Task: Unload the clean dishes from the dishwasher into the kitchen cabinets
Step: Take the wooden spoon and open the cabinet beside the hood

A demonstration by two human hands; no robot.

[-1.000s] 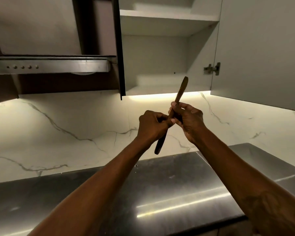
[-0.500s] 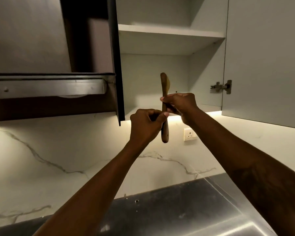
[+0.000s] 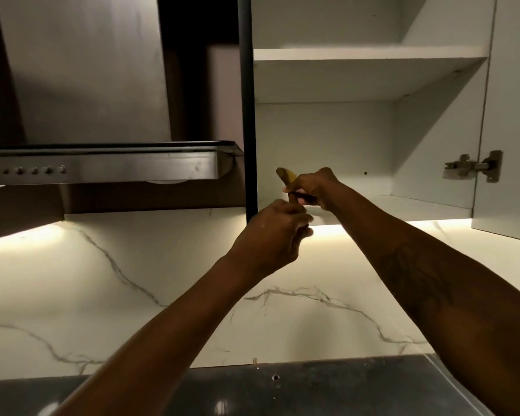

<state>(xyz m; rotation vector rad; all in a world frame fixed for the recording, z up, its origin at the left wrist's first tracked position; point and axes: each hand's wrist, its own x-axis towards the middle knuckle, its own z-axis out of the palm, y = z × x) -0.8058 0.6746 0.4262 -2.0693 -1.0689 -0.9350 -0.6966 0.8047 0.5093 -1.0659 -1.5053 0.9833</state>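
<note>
A brown wooden spatula (image 3: pixel 286 176) is held up at the mouth of the open white wall cabinet (image 3: pixel 370 54), just above its bottom shelf (image 3: pixel 409 205). My right hand (image 3: pixel 314 189) grips the spatula's middle; only the blade tip shows above my fingers. Just below and nearer me, my left hand (image 3: pixel 272 235) has its fingers curled round the lower handle, which is hidden. Both cabinet shelves look bare.
The cabinet's dark left side panel (image 3: pixel 248 109) stands right beside my hands. A steel range hood (image 3: pixel 108 166) hangs at the left. The open cabinet door (image 3: pixel 514 121) with its hinge (image 3: pixel 475 166) is on the right. Marble backsplash (image 3: pixel 132 283) and dark countertop (image 3: pixel 327 385) lie below.
Both hands have lifted the spatula from over the counter up to the cabinet's lower shelf. The spatula has tilted away into the cabinet, so less of it shows.
</note>
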